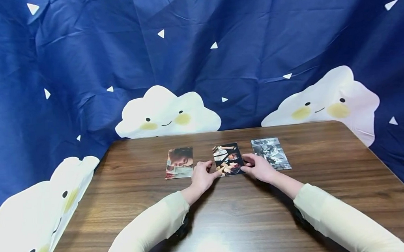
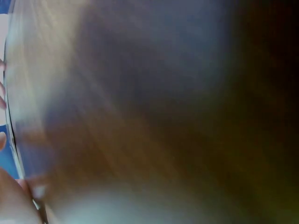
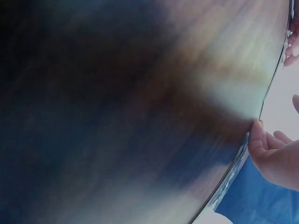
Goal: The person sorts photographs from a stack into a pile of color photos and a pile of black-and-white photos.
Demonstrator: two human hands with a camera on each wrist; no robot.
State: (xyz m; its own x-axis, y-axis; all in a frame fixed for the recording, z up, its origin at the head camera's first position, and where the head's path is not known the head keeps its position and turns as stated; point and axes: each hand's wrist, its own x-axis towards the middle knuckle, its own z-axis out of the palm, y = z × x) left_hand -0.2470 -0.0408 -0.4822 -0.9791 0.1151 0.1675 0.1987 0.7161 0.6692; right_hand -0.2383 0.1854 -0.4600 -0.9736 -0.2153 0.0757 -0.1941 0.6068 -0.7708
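In the head view a printed photo (image 1: 227,159) of several figures on a dark ground lies on the wooden table between both hands. My left hand (image 1: 202,176) holds its lower left side, the thumb tip at the corner and the other fingers bent. At its right side my right hand (image 1: 258,168) grips the edge with thumb and forefinger. Right of it lies a grey-toned photo (image 1: 277,155), partly behind the right hand. To the left is a photo with a face (image 1: 180,163). In the right wrist view the right hand (image 3: 275,156) has thumb and finger close together.
The brown wooden table (image 1: 237,218) has rounded far corners. Behind it hangs a dark blue curtain (image 1: 190,63) with white clouds and small triangles. A bright light reflection shows near the table's front. The table surface is blurred in both wrist views.
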